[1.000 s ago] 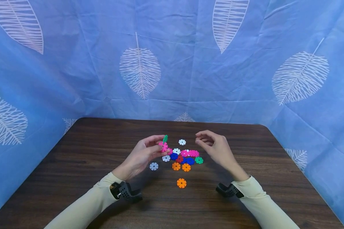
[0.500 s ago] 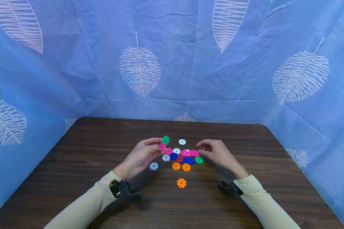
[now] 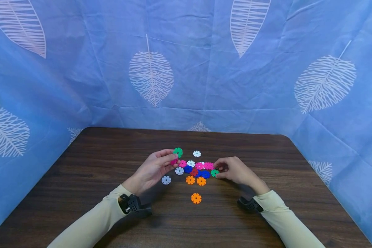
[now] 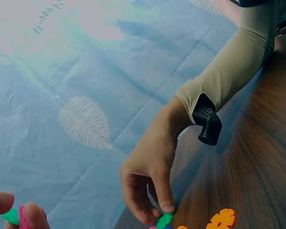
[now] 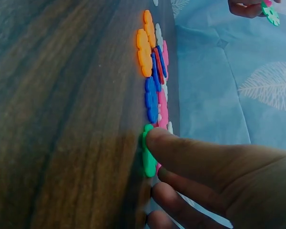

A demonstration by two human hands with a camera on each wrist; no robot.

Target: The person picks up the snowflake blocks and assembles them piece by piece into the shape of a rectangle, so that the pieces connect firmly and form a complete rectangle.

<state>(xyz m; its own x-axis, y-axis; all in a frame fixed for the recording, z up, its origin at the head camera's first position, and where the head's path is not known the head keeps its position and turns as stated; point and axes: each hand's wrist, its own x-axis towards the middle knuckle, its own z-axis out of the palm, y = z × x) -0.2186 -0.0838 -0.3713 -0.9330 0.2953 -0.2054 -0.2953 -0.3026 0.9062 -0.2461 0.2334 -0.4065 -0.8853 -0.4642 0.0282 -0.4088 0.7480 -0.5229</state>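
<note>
Left hand (image 3: pixel 151 167): pinching green disc (image 3: pixel 178 152) and pink disc (image 3: pixel 174 161), apparently one joined pair done, above table (image 3: pixel 111 155). Between left and right table edges: loose discs (image 3: pixel 193 172), some overlapping, seemingly left unjoined. Right hand (image 3: pixel 238 169): pinching second green disc (image 3: pixel 214 173), on table. Left wrist view alone: pink disc edge-on against green.

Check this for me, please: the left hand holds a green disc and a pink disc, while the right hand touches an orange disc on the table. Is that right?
Not quite: the right hand touches a flat green disc on the table, not an orange one; the right wrist view shows it. The left hand does hold a raised green disc and a pink disc.
</note>
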